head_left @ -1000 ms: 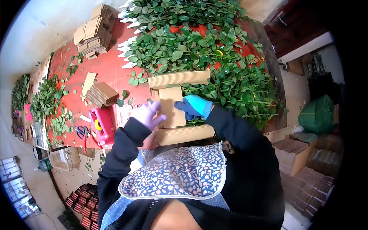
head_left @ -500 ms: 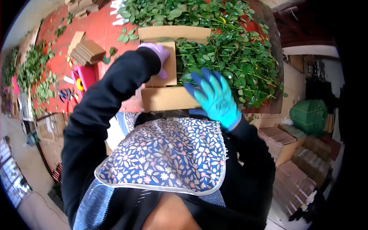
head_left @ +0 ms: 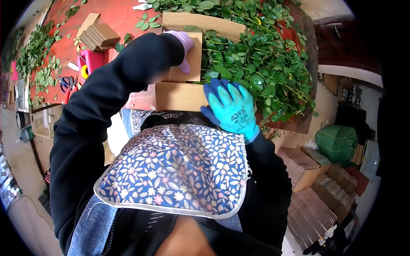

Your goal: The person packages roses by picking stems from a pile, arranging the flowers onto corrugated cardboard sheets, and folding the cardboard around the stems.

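A cardboard wrap with corrugated flaps (head_left: 181, 96) lies at the table's near edge, around leafy stems (head_left: 256, 64). My left hand (head_left: 184, 47), in a lilac glove, reaches over the smooth cardboard panel (head_left: 194, 57) in the wrap's middle; my sleeve hides part of it, and its thumb stands apart from the other fingers. In a turquoise and navy glove, my right hand (head_left: 232, 106) lies over the right end of the near flap, fingers stretched over the edge of the leaves.
Folded cardboard pieces (head_left: 100, 36), a pink tape dispenser (head_left: 92, 62) and scissors (head_left: 67, 83) are on the red table (head_left: 124, 17) at the left. Cardboard boxes (head_left: 299, 166) and a green bundle (head_left: 337, 143) stand at the lower right.
My left hand has moved from beside the wrap onto its panel. My right hand has let go of the panel, opened and come back over the near flap. The view has shifted.
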{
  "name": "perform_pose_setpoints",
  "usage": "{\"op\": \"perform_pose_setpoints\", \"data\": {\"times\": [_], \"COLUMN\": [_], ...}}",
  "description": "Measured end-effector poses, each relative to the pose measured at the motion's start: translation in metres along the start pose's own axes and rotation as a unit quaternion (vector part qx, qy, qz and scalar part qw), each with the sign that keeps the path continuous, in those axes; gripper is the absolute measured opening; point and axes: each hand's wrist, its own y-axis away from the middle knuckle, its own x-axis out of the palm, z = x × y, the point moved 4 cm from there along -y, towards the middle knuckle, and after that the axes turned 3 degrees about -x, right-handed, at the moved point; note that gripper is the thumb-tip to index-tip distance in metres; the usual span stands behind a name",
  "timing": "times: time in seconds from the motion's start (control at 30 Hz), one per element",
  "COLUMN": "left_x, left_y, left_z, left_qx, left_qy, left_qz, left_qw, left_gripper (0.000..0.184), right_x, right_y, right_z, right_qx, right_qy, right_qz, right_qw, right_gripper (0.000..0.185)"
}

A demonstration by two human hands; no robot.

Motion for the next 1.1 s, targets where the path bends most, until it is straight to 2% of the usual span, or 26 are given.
{"op": "perform_pose_setpoints", "data": {"times": [0.07, 0.13, 0.3, 0.43, 0.53, 0.6, 0.7, 0.73, 0.8, 0.83, 0.87, 0.93, 1.0, 1.07, 1.1], "left_x": [0.003, 0.003, -0.001, -0.005, -0.007, -0.007, -0.004, -0.003, -0.003, -0.004, -0.004, -0.003, -0.005, -0.003, -0.001], "left_y": [-0.004, -0.004, 0.003, 0.005, 0.006, 0.004, 0.001, 0.002, 0.003, 0.002, 0.001, 0.001, 0.0, 0.003, 0.003], "left_z": [0.001, 0.001, -0.005, -0.01, -0.011, -0.012, -0.008, -0.008, -0.006, -0.007, -0.009, -0.009, -0.006, -0.007, -0.005], "left_qx": [-0.006, -0.012, -0.015, -0.015, -0.017, -0.015, -0.022, -0.003, 0.011, 0.009, 0.01, 0.008, 0.003, 0.017, 0.017], "left_qy": [0.01, 0.028, 0.023, -0.016, -0.036, -0.049, -0.049, -0.047, -0.037, -0.042, -0.047, -0.043, -0.044, -0.045, -0.048], "left_qz": [0.018, 0.017, 0.024, 0.053, 0.05, 0.044, 0.044, 0.024, 0.001, 0.005, 0.01, 0.013, 0.015, 0.008, 0.009], "left_qw": [1.0, 0.999, 0.999, 0.998, 0.998, 0.998, 0.998, 0.999, 0.999, 0.999, 0.999, 0.999, 0.999, 0.999, 0.999], "left_gripper": [0.079, 0.078, 0.075, 0.071, 0.07, 0.071, 0.07, 0.07, 0.069, 0.069, 0.069, 0.069, 0.069, 0.07, 0.07], "right_x": [-0.003, 0.002, 0.026, 0.026, 0.028, 0.003, 0.012, 0.027, 0.035, 0.034, 0.036, 0.03, 0.014, -0.011, -0.015], "right_y": [-0.008, -0.003, 0.014, 0.006, 0.011, -0.01, -0.005, 0.01, 0.024, 0.027, 0.027, 0.027, 0.019, 0.01, 0.005], "right_z": [0.007, 0.012, 0.004, 0.008, 0.005, 0.004, 0.001, -0.003, -0.016, -0.023, -0.029, -0.036, -0.029, -0.026, -0.026], "right_qx": [-0.043, -0.094, -0.029, -0.069, -0.048, -0.021, -0.065, -0.057, -0.075, -0.075, -0.082, -0.09, -0.142, -0.184, -0.165], "right_qy": [-0.022, 0.033, 0.024, 0.03, -0.016, -0.018, 0.033, -0.006, 0.02, 0.013, 0.045, 0.022, 0.029, -0.047, -0.038], "right_qz": [-0.006, 0.01, -0.003, -0.029, -0.036, -0.01, 0.052, 0.06, 0.003, -0.003, -0.01, 0.004, -0.005, -0.083, -0.089], "right_qw": [0.999, 0.995, 0.999, 0.997, 0.998, 1.0, 0.996, 0.997, 0.997, 0.997, 0.996, 0.996, 0.989, 0.978, 0.982], "right_gripper": [0.041, 0.04, 0.042, 0.044, 0.044, 0.045, 0.046, 0.045, 0.043, 0.041, 0.051, 0.05, 0.047, 0.038, 0.038]}}
